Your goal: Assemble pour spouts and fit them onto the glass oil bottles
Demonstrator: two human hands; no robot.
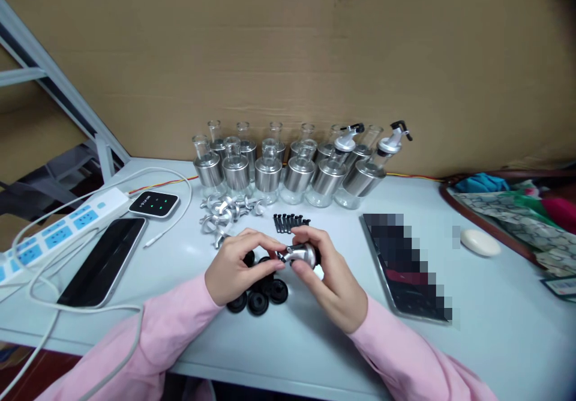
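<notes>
My right hand (330, 281) grips a silver pourer cap (303, 253) just above the white table (288, 341). My left hand (238, 266) pinches the cap's left end, where a small black part shows. Several black round stoppers (258, 301) lie under and in front of my hands. A row of small black pins (290, 222) lies just behind them. A heap of silver spout pieces (222, 215) sits to the back left. Both sleeves are pink.
Glass bottles with metal collars (270, 170) stand in rows at the back; two on the right carry fitted pourers (393, 140). A tablet (407, 266) lies right, a phone (103, 261), power strip (58, 227) and cables left, a white oval object (480, 242) far right.
</notes>
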